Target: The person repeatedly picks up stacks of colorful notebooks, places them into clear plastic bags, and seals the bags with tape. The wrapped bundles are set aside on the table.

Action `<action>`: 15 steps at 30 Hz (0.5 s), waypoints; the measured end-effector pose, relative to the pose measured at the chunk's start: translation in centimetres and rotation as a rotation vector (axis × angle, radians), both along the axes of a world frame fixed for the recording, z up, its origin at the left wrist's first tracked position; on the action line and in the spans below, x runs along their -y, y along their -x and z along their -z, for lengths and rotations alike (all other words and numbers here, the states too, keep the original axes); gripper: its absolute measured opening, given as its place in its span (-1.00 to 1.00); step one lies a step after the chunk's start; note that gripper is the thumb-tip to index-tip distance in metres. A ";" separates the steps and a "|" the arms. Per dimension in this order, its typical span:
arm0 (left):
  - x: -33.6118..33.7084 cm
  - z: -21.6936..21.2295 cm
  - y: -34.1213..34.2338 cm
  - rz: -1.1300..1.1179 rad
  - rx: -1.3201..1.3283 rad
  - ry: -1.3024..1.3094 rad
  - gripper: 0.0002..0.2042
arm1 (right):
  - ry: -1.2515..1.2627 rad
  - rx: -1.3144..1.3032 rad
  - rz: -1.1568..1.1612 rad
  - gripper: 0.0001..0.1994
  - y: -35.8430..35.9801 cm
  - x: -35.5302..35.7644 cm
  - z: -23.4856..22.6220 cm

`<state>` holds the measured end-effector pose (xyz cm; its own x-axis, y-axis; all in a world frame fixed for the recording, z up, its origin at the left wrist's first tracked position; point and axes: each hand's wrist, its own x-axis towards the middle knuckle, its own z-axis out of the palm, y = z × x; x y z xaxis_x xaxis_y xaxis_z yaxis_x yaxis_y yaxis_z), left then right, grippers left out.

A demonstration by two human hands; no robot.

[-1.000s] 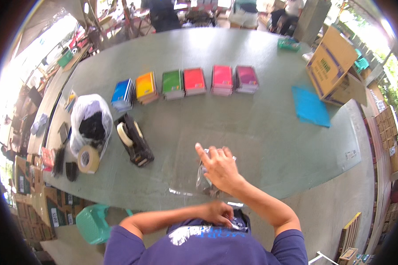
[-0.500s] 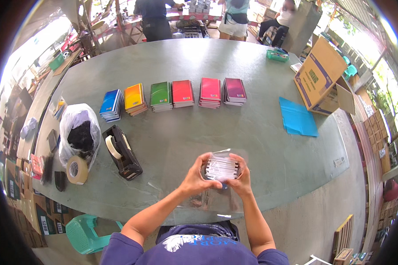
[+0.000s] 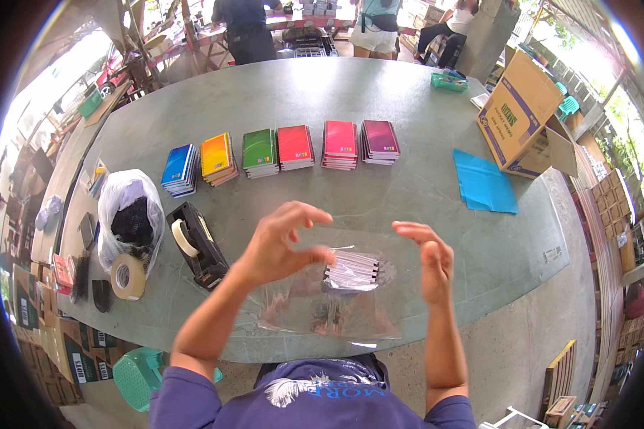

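A small stack of notebooks (image 3: pixel 353 272) rests with its white page edges and dark bindings facing up, on a clear plastic sheet (image 3: pixel 300 314) spread over the near part of the table. To its left my left hand (image 3: pixel 280 239) is raised and slightly blurred, thumb and fingers apart, with its thumb near the stack. On the other side my right hand (image 3: pixel 434 263) is also raised, fingers stretched out and nothing in it. Both hands are off the notebooks. A black tape dispenser (image 3: pixel 202 247) stands left of my left hand.
Across the table (image 3: pixel 300 93) runs a row of notebook stacks: blue (image 3: pixel 180 168), yellow (image 3: pixel 218 156), green, red, pink and purple. At left are a plastic bag (image 3: pixel 130 214) and a tape roll (image 3: pixel 128 277). A blue sheet (image 3: pixel 484 181) and cardboard box (image 3: pixel 520 118) sit right. People stand beyond.
Both hands have let go of the notebook stack and moved apart, the left one up and left, the right one to the right. The stack now sits on the plastic sheet.
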<state>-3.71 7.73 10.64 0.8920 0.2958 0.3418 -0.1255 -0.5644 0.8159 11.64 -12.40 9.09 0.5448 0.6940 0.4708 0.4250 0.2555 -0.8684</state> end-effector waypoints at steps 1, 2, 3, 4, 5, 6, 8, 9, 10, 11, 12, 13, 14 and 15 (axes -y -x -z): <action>-0.5 -1.2 0.6 0.102 0.000 -0.304 -0.66 | 0.101 0.079 -0.007 -0.75 -0.7 -0.2 -1.7; -0.6 -1.7 0.9 0.214 -0.003 -0.603 -0.63 | 0.304 0.247 -0.052 -0.77 -0.8 -0.9 -1.9; 0.3 -0.8 1.1 0.230 -0.052 -0.708 -0.62 | 0.515 0.407 -0.100 -0.79 -0.4 -2.1 -1.4; 0.6 -0.4 0.9 0.253 -0.021 -0.784 -0.62 | 0.727 0.565 -0.149 -0.80 -0.1 -3.3 -0.9; 0.6 -0.4 0.5 0.266 0.014 -0.868 -0.62 | 0.828 0.518 -0.114 -0.87 -0.2 -4.9 -0.6; 0.6 -0.7 0.3 0.280 0.050 -0.952 -0.62 | 0.741 0.420 -0.090 -0.87 -0.6 -4.9 -1.2; 0.3 -2.1 1.9 0.309 0.041 -0.825 -0.64 | 0.563 0.227 -0.062 -0.87 -1.5 -4.0 -3.2; 0.3 -2.4 2.4 0.317 0.030 -0.770 -0.65 | 0.554 0.172 -0.016 -0.84 -1.9 -3.1 -4.5; 0.5 -2.4 2.8 0.325 0.018 -0.716 -0.65 | 0.533 0.234 -0.039 -0.83 -2.0 -3.2 -4.3; 1.6 -2.0 2.7 0.284 0.014 -0.894 -0.70 | 0.516 0.289 -0.062 -0.82 -1.7 -3.3 -3.4; 2.2 -0.7 2.5 0.334 0.020 -0.947 -0.70 | 0.493 0.343 -0.082 -0.81 -1.4 -3.7 -2.5; 2.6 1.4 2.2 0.385 0.028 -1.000 -0.71 | 0.666 0.324 -0.236 -0.74 -1.3 -4.8 -1.1; 3.0 1.9 1.8 0.438 0.037 -1.063 -0.71 | 0.713 0.330 -0.225 -0.72 -1.1 -5.7 -0.8; 3.3 2.2 1.7 0.499 -0.020 -1.028 -0.74 | 0.759 0.337 -0.214 -0.69 -0.7 -6.4 -0.6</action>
